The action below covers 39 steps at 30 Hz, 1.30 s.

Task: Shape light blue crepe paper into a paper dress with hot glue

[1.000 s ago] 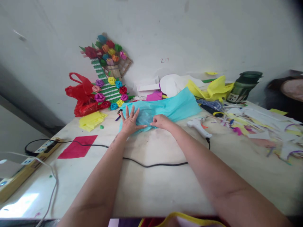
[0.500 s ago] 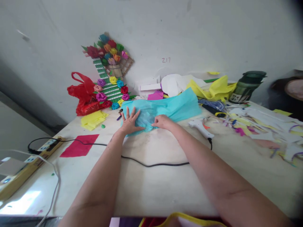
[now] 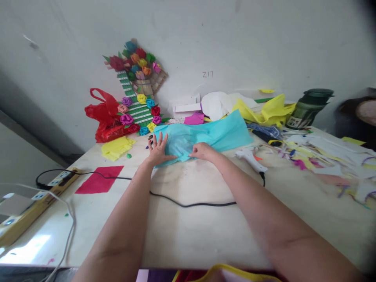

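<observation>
From the head, the left hand (image 3: 158,152) lies spread on the blue sheet (image 3: 217,135); the right hand (image 3: 202,151) pinches its near edge. Wide room, crossed by a cord (image 3: 190,205), separates sheet from the worktop's (image 3: 188,239) front edge.

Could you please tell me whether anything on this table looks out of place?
Mainly the paper scraps: they lie strewn untidily over the right side of the table. The black cord also trails across it, passing under both forearms.
</observation>
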Motion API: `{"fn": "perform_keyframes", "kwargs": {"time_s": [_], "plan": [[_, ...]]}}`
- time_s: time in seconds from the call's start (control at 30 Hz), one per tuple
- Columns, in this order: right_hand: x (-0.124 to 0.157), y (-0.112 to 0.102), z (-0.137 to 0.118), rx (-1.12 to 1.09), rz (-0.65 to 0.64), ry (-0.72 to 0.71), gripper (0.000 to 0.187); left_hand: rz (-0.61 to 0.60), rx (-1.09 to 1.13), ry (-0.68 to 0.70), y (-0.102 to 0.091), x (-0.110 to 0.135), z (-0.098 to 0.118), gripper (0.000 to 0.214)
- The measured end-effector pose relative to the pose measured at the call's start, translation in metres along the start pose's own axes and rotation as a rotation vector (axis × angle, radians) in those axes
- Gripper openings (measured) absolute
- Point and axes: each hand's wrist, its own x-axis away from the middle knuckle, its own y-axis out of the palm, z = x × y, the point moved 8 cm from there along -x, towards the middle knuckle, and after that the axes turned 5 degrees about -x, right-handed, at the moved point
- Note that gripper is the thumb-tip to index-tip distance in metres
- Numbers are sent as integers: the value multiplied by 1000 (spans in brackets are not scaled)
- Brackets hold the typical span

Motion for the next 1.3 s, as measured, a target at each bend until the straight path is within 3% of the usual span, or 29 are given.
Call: {"fn": "perform_keyframes", "kwargs": {"time_s": [0.63, 0.9, 0.97, 1.13, 1.3], "plan": [[-4, 4, 3, 29, 37, 16, 29, -16, 14, -49, 5, -2, -4, 113], [-2, 1, 1, 8, 45, 14, 28, 13, 137, -49, 3, -7, 2, 117], [0, -4, -1, 18, 106, 4, 29, 11, 184, -28, 4, -7, 6, 118], [7, -25, -19, 63, 443, -153, 45, -18, 355, 40, 7, -6, 11, 120], [0, -8, -24, 76, 408, -224, 68, -30, 396, 22, 10, -7, 9, 120]]}}
